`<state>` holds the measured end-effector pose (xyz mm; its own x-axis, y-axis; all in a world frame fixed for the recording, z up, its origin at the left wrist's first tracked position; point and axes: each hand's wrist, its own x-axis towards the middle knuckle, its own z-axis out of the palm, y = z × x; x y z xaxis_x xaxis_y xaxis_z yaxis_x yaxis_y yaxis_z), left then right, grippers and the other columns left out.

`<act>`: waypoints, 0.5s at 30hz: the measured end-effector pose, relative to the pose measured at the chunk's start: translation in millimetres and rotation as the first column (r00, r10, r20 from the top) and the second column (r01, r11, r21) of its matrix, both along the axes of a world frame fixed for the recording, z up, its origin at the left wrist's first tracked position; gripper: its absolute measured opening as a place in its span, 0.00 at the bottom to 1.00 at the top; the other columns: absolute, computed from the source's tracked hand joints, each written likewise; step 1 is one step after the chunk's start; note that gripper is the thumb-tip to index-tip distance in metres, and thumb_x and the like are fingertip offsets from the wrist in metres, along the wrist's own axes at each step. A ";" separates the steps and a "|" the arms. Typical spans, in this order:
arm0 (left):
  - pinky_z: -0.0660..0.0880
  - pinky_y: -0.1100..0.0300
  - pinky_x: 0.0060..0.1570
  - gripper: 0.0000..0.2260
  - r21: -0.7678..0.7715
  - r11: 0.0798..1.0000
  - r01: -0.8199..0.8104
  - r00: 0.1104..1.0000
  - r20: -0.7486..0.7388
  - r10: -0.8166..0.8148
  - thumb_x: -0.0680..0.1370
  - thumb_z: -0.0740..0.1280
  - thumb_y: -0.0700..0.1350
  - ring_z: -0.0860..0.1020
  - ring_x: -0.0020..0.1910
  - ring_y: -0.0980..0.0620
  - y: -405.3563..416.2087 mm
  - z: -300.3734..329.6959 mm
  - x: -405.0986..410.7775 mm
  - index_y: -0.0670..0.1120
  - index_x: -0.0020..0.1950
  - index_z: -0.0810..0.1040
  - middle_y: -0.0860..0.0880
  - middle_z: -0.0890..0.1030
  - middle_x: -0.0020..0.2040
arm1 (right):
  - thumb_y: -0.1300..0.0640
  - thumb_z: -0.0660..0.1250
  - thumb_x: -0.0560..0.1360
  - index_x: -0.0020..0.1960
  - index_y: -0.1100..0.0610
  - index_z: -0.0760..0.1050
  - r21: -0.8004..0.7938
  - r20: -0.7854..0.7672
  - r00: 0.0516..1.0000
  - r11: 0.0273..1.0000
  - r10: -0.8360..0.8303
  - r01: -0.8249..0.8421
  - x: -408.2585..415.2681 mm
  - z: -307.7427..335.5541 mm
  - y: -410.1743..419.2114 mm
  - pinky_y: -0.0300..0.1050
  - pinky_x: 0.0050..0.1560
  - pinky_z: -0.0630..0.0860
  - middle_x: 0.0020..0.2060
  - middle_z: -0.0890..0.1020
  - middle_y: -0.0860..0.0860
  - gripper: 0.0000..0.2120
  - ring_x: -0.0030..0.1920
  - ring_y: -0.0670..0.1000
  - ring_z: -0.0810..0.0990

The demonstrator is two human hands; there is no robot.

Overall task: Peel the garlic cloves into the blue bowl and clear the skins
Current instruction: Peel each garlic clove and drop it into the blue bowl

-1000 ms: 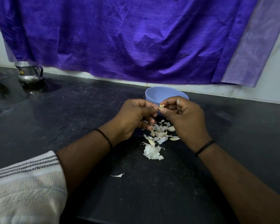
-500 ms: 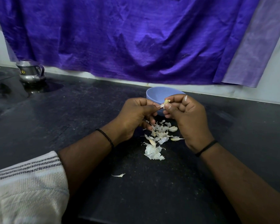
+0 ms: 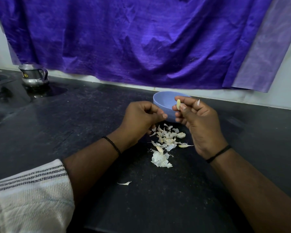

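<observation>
Your two hands are drawing apart now, where half a second ago their fingertips were meeting over one clove. Your right hand (image 3: 200, 121) is pinching the garlic clove (image 3: 178, 104) between thumb and forefinger, holding it up in front of the blue bowl (image 3: 163, 102), and a scrap of skin is clinging to one finger. Your left hand (image 3: 141, 118) is curling loosely beside it; whether it is carrying a peel, I cannot tell. You are probably finishing this clove, so the next move is calling for a short reach over the near rim and a release. The skins (image 3: 164, 145) are lying on the dark counter (image 3: 91, 123) between your wrists, touching the bowl's foot, with one stray flake (image 3: 124, 183) nearer you. Open counter is running out to both sides for sweeping, well apart from the steel jug (image 3: 33, 76).
</observation>
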<state>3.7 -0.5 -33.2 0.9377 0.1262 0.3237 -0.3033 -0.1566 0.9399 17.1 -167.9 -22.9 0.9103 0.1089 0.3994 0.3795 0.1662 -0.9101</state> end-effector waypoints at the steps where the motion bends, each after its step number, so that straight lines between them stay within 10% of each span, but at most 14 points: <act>1: 0.71 0.62 0.24 0.03 0.040 0.999 -0.029 0.999 0.039 0.028 0.75 0.74 0.39 0.75 0.27 0.53 0.2 -0.3 0.8 0.41 0.48 0.84 0.48 0.81 0.34 | 0.65 0.66 0.79 0.53 0.55 0.81 -0.007 -0.005 1.000 1.000 -0.001 0.001 -0.6 0.1 0.5 0.40 0.42 0.79 0.42 0.85 0.52 0.09 0.40 0.47 0.79; 15: 0.71 0.62 0.22 0.03 -0.124 0.992 0.013 0.995 0.097 -0.001 0.75 0.73 0.37 0.74 0.25 0.53 -5.5 3.6 -1.0 0.38 0.47 0.84 0.50 0.81 0.30 | 0.64 0.69 0.77 0.49 0.63 0.80 -0.058 -0.033 0.999 0.998 -0.009 0.007 -2.2 -1.0 1.7 0.39 0.36 0.78 0.39 0.85 0.56 0.02 0.36 0.49 0.80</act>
